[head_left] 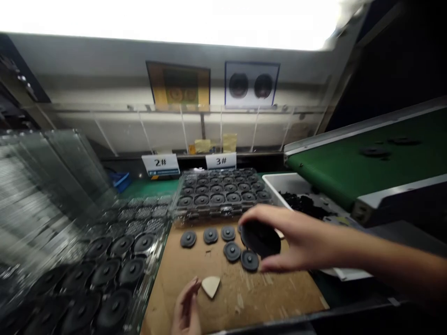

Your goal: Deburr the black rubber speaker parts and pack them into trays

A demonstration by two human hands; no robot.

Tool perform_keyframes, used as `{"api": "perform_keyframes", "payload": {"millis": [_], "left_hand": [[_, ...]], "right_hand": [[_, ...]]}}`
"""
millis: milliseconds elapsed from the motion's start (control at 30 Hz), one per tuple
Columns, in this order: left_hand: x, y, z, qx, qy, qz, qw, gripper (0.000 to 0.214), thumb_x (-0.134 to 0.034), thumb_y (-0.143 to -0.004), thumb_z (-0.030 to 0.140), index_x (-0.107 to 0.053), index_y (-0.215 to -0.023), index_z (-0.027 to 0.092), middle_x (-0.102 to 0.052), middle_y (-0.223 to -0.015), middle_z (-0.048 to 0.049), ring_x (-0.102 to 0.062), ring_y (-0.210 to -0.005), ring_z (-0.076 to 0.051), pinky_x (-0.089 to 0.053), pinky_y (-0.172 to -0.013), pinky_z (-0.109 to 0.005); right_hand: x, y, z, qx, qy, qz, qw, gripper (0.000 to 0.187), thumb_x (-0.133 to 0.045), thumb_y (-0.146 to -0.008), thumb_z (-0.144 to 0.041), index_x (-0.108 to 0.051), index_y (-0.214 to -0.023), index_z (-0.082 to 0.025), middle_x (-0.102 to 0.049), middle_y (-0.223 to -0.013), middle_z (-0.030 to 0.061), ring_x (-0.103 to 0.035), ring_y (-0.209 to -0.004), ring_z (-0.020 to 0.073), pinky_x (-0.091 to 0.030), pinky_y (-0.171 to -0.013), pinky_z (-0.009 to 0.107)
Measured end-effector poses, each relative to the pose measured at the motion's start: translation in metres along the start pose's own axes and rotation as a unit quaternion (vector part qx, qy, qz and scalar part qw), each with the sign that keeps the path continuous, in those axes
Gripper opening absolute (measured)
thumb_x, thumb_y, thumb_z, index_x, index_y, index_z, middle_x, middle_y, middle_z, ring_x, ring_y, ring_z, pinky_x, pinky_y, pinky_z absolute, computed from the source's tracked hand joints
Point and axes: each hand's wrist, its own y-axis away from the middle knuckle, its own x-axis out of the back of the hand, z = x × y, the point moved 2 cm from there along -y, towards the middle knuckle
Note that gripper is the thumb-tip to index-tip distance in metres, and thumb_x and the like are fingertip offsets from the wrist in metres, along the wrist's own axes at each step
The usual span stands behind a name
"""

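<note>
My right hand (296,237) grips a black rubber disc (260,238) by its edge, holding it tilted just above a brown cardboard sheet (240,300). Several smaller dark grey round diaphragms with raised centres lie on that sheet, and one (232,251) sits close under the held disc. Near the bottom edge of the view, my left hand (185,309) pinches a pale beige wedge-shaped piece (211,286) at its side. What that piece is made of, I cannot tell.
A clear plastic tray (220,193) of dark discs stands behind the sheet, and stacked trays (111,274) fill the left. Labels 2# (160,164) and 3# (220,161) stand at the back. At right are a white bin (296,190) of black scraps and a green conveyor belt (366,160).
</note>
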Motion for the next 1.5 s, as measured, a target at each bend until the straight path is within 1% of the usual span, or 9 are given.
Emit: {"api": "perform_keyframes", "payload": {"millis": [67, 200, 467, 567, 700, 833, 967, 1233, 1500], "left_hand": [[-0.001, 0.019, 0.019, -0.17, 0.008, -0.033, 0.985, 0.027, -0.059, -0.082, 0.03, -0.061, -0.108, 0.025, -0.071, -0.106, -0.0059, -0.065, -0.103, -0.022, -0.048, -0.095, -0.036], [-0.01, 0.041, 0.058, -0.531, -0.07, -0.237, 0.811, 0.049, -0.068, -0.076, 0.026, -0.053, -0.123, 0.021, -0.071, -0.109, -0.0083, -0.052, -0.122, -0.025, -0.035, -0.107, -0.044], [-0.012, 0.028, 0.048, -0.468, -0.182, -0.366, 0.783, 0.055, -0.057, -0.083, 0.016, -0.041, -0.135, 0.017, -0.068, -0.115, -0.0158, -0.045, -0.128, -0.027, -0.046, -0.096, -0.043], [-0.006, 0.02, 0.039, -0.355, -0.16, -0.396, 0.832, 0.064, -0.057, -0.08, 0.007, -0.037, -0.138, 0.024, -0.06, -0.127, -0.0162, -0.047, -0.126, -0.028, -0.046, -0.096, -0.043], [0.013, 0.001, 0.022, 0.102, 0.054, -0.265, 0.957, 0.064, -0.07, -0.074, 0.022, -0.046, -0.13, 0.036, -0.058, -0.131, -0.0065, -0.054, -0.119, -0.026, -0.046, -0.099, -0.038], [0.029, -0.013, 0.016, 0.384, 0.33, -0.129, 0.853, 0.048, -0.07, -0.069, 0.044, -0.061, -0.114, 0.03, -0.066, -0.12, -0.0062, -0.061, -0.109, -0.028, -0.05, -0.094, -0.038], [0.035, -0.024, 0.017, 0.419, 0.404, -0.109, 0.806, 0.049, -0.076, -0.061, 0.041, -0.066, -0.108, 0.029, -0.07, -0.113, -0.0062, -0.064, -0.106, -0.026, -0.05, -0.093, -0.034], [0.022, -0.021, 0.026, 0.424, 0.398, -0.114, 0.805, 0.056, -0.079, -0.057, 0.039, -0.065, -0.11, 0.027, -0.07, -0.113, -0.0073, -0.062, -0.108, -0.023, -0.045, -0.098, -0.037], [0.01, -0.012, 0.041, 0.399, 0.342, -0.139, 0.839, 0.064, -0.083, -0.053, 0.039, -0.063, -0.112, 0.023, -0.067, -0.115, -0.008, -0.062, -0.106, -0.026, -0.046, -0.096, -0.036]], "right_hand": [[-0.057, 0.009, 0.017, -0.076, -0.183, -0.093, 0.976, 0.057, -0.071, -0.07, -0.045, -0.054, -0.117, -0.017, -0.06, -0.113, 0.0094, -0.057, -0.103, 0.0242, -0.046, -0.091, 0.038], [-0.154, 0.032, 0.035, -0.17, -0.523, -0.151, 0.822, 0.066, -0.07, -0.065, -0.059, -0.057, -0.113, -0.015, -0.062, -0.109, 0.0097, -0.058, -0.104, 0.0263, -0.043, -0.095, 0.041], [-0.218, 0.048, 0.033, -0.335, -0.682, -0.032, 0.649, 0.063, -0.058, -0.07, -0.07, -0.063, -0.109, -0.021, -0.063, -0.106, 0.0101, -0.057, -0.106, 0.026, -0.039, -0.098, 0.042], [-0.223, 0.029, 0.04, -0.308, -0.58, -0.035, 0.753, 0.059, -0.041, -0.084, -0.066, -0.062, -0.114, -0.021, -0.065, -0.098, 0.0094, -0.062, -0.093, 0.0212, -0.045, -0.091, 0.038], [-0.242, -0.008, 0.06, -0.276, -0.255, -0.006, 0.927, 0.05, -0.033, -0.093, -0.05, -0.051, -0.127, -0.018, -0.06, -0.093, 0.0093, -0.062, -0.066, 0.0169, -0.053, -0.07, 0.035], [-0.278, -0.032, 0.066, -0.254, -0.178, 0.006, 0.951, 0.036, -0.05, -0.087, -0.029, -0.054, -0.121, -0.018, -0.048, -0.112, 0.0155, -0.061, -0.09, 0.0269, -0.05, -0.08, 0.045], [-0.295, -0.04, 0.054, -0.164, -0.185, -0.008, 0.969, 0.026, -0.048, -0.085, -0.016, -0.059, -0.108, -0.02, -0.051, -0.11, 0.0118, -0.057, -0.098, 0.0237, -0.048, -0.085, 0.039], [-0.295, -0.04, 0.051, -0.084, -0.165, -0.022, 0.983, 0.014, -0.048, -0.078, -0.007, -0.059, -0.078, -0.016, -0.056, -0.074, 0.0039, -0.054, -0.067, 0.016, -0.046, -0.063, 0.028], [-0.208, -0.042, 0.039, -0.137, -0.194, 0.117, 0.964, 0.021, -0.046, -0.089, -0.019, -0.056, -0.107, -0.016, -0.063, -0.102, 0.0085, -0.058, -0.088, 0.0182, -0.045, -0.075, 0.032]]}}
